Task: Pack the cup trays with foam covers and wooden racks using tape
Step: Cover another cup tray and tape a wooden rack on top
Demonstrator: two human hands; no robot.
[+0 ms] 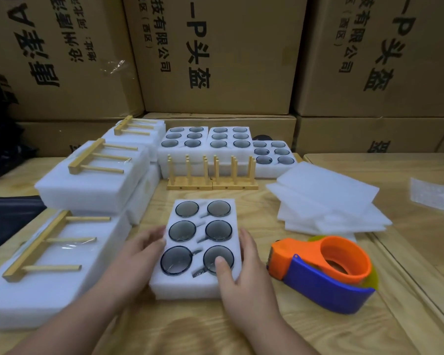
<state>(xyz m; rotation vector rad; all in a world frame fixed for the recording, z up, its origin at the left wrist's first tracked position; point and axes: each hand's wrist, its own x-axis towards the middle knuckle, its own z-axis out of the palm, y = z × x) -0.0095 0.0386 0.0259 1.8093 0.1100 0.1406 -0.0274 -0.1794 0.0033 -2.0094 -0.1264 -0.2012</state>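
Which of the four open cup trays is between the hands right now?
The nearest cup tray, alone at the table's front; the other three stand in a row at the back, behind the upright wooden racks.

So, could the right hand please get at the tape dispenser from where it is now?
Probably yes: the right hand rests on the cup tray, and the tape dispenser sits just beside it with bare table between.
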